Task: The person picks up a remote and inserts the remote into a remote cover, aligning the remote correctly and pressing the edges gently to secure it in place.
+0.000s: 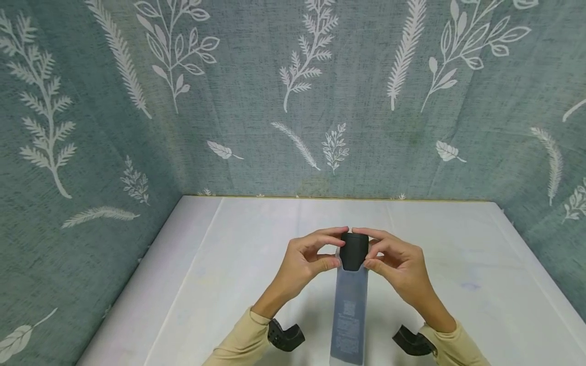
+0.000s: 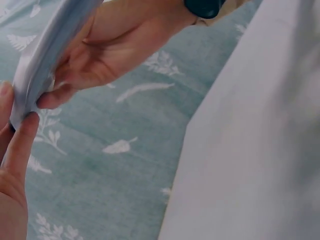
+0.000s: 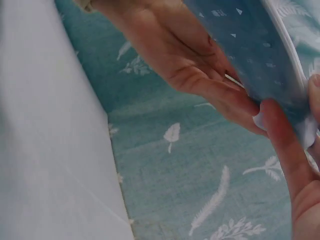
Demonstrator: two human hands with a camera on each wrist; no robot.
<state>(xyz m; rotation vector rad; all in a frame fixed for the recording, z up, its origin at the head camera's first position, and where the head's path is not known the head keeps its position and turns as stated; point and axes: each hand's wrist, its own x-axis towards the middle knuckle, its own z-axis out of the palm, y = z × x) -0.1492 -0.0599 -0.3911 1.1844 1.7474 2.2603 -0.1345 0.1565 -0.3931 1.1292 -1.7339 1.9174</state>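
A long, flat, blue-grey translucent sleeve [image 1: 349, 310], with pale printed text and a square code on its lower part, is held up between both hands. At its top end sits a black, smooth piece [image 1: 354, 251] that tapers downward into the sleeve. The left hand [image 1: 311, 254] pinches the top end from the left, thumb below and fingertips along the black piece's side. From the right, the right hand [image 1: 393, 256] grips the same end, forefinger reaching over the top edge. In the right wrist view the sleeve [image 3: 260, 55] shows a pale raised rim.
A white table [image 1: 238, 239] spreads beneath the hands. Green cloth [image 1: 256, 127] with white leaf prints rises behind it and at both sides. Each wrist carries a black camera mount [image 1: 286, 336] over a beige cuff.
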